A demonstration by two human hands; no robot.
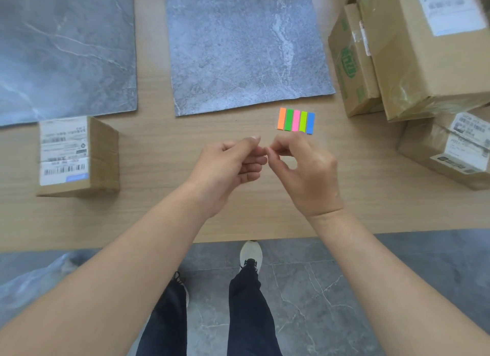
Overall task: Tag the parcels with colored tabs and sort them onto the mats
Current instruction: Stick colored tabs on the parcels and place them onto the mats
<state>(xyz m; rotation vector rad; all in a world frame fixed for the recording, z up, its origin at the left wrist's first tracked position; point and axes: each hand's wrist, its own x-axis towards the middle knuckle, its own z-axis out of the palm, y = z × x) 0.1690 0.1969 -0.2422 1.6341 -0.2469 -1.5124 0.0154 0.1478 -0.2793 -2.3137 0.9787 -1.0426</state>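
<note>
Head view: we can't read the blurred label on the brown cardboard parcel [77, 156]. Our left hand [230, 170] and right hand [305, 170] meet, fingers curled, and we cannot tell whether they hold anything. The five coloured paper tabs [295, 120] lie just beyond.

I get one wide-angle view from the head, facing forward and steeply down across the table [159, 148] from its near edge, close in; left hand [228, 167] and right hand [305, 175] sit mid-frame, floor [305, 302] along the bottom.
</note>
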